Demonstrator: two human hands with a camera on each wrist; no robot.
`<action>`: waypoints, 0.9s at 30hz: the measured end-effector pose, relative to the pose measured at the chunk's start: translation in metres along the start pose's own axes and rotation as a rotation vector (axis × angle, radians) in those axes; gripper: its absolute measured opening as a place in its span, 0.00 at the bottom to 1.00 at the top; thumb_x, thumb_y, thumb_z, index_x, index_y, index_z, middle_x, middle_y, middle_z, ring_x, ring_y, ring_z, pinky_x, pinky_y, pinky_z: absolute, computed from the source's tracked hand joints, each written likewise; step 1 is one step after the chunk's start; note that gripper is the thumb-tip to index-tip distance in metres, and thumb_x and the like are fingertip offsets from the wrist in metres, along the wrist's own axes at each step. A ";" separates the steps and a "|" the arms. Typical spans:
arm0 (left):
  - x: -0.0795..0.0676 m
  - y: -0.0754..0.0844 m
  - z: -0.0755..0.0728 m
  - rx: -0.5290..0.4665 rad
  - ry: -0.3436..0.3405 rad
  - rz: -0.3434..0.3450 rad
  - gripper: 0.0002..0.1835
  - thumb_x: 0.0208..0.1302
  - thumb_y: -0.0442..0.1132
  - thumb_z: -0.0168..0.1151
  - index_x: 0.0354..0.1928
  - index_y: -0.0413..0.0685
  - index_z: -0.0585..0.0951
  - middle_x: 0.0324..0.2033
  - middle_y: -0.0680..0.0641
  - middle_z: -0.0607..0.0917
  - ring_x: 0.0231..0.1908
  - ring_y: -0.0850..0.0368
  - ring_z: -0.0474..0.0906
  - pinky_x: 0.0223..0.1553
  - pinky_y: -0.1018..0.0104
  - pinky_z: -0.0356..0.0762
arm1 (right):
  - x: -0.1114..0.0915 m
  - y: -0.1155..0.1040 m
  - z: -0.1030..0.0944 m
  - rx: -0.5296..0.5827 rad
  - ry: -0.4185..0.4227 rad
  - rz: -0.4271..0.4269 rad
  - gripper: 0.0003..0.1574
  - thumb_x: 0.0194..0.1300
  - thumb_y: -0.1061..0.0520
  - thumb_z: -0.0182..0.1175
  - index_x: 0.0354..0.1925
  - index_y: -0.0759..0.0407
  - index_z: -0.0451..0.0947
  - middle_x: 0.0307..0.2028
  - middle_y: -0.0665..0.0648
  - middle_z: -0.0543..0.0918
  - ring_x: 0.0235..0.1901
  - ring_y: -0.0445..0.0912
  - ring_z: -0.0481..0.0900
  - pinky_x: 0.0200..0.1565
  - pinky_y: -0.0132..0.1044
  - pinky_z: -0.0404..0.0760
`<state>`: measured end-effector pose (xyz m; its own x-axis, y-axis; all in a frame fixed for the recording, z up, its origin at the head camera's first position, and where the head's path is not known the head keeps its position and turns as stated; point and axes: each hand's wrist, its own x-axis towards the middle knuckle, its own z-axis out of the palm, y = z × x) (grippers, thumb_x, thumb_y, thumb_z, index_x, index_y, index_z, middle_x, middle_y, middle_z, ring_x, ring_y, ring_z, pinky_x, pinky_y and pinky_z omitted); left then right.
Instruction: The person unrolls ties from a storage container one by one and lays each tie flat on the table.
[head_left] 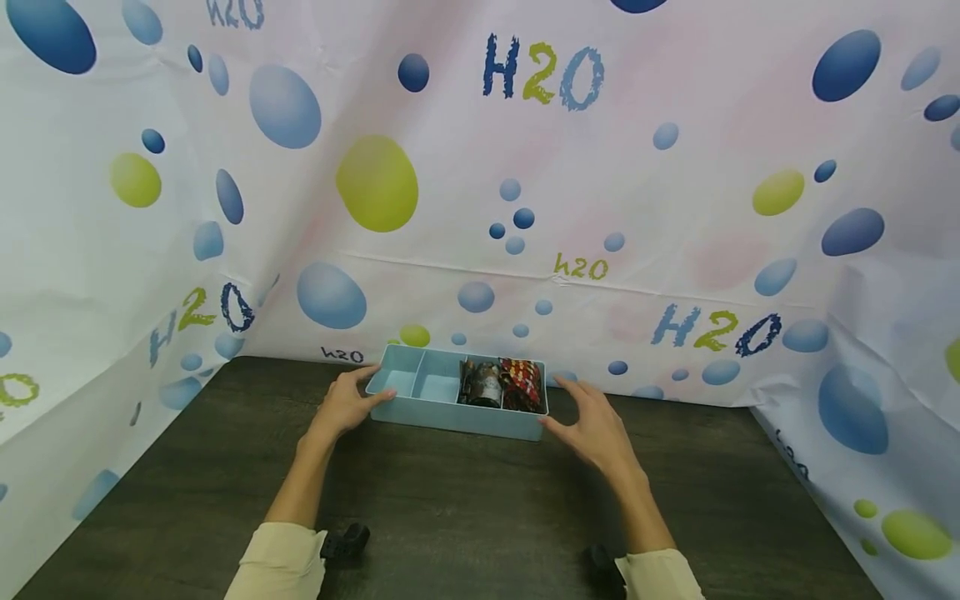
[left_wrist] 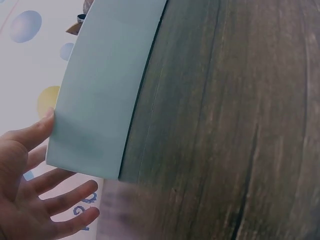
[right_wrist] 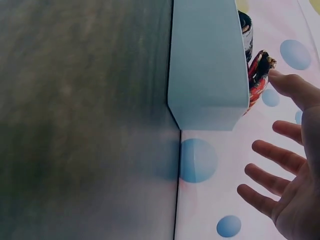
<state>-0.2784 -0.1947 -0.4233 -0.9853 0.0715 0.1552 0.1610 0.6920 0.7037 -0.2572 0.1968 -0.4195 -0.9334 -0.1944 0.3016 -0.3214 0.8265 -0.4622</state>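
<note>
A light blue divided box (head_left: 453, 417) stands at the back of the dark table, its long side facing me. Two compartments on its left hold nothing visible. To the right lie a dark, shiny patterned bundle (head_left: 483, 385) and a red-and-yellow patterned bundle (head_left: 522, 379); their kind is unclear. My left hand (head_left: 343, 406) is at the box's left end, thumb touching the front rim and fingers spread loosely past the end wall (left_wrist: 90, 100). Beside the right end, my right hand (head_left: 596, 425) has its fingers spread and holds nothing; the right wrist view shows its fingers (right_wrist: 277, 157) apart from the box.
The dark wood-grain table (head_left: 465, 517) stretches toward me in front of the box. Close behind the box rises a white backdrop (head_left: 465, 150) printed with blue and green dots and lettering, which also borders the table's left and right sides.
</note>
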 end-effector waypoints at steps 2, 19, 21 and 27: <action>0.000 0.000 -0.001 -0.001 -0.003 0.001 0.35 0.70 0.42 0.70 0.70 0.27 0.71 0.57 0.25 0.80 0.44 0.38 0.81 0.47 0.42 0.81 | 0.006 -0.001 0.002 0.012 0.000 -0.011 0.46 0.65 0.41 0.72 0.74 0.59 0.70 0.69 0.70 0.73 0.69 0.69 0.68 0.63 0.72 0.70; 0.004 -0.004 -0.003 0.007 -0.009 -0.018 0.35 0.69 0.44 0.71 0.71 0.31 0.73 0.60 0.26 0.79 0.48 0.35 0.81 0.46 0.42 0.81 | 0.050 -0.007 0.006 0.080 -0.110 -0.128 0.46 0.65 0.48 0.74 0.73 0.65 0.70 0.69 0.69 0.74 0.69 0.67 0.70 0.67 0.65 0.70; 0.005 -0.004 -0.004 0.018 -0.013 -0.032 0.35 0.69 0.45 0.71 0.71 0.33 0.72 0.64 0.26 0.76 0.53 0.32 0.79 0.49 0.39 0.81 | 0.053 -0.007 0.007 0.081 -0.134 -0.117 0.46 0.66 0.48 0.73 0.74 0.64 0.68 0.70 0.69 0.73 0.70 0.67 0.69 0.67 0.65 0.70; 0.006 -0.002 -0.005 0.027 -0.029 -0.058 0.36 0.69 0.46 0.71 0.72 0.35 0.72 0.62 0.26 0.77 0.57 0.30 0.78 0.51 0.37 0.80 | 0.060 -0.007 0.008 0.094 -0.188 -0.085 0.47 0.66 0.47 0.73 0.75 0.63 0.66 0.71 0.68 0.71 0.70 0.66 0.69 0.67 0.65 0.71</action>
<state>-0.2840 -0.1994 -0.4206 -0.9942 0.0511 0.0946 0.1026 0.7149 0.6916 -0.3119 0.1750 -0.4045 -0.9127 -0.3639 0.1858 -0.4056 0.7518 -0.5200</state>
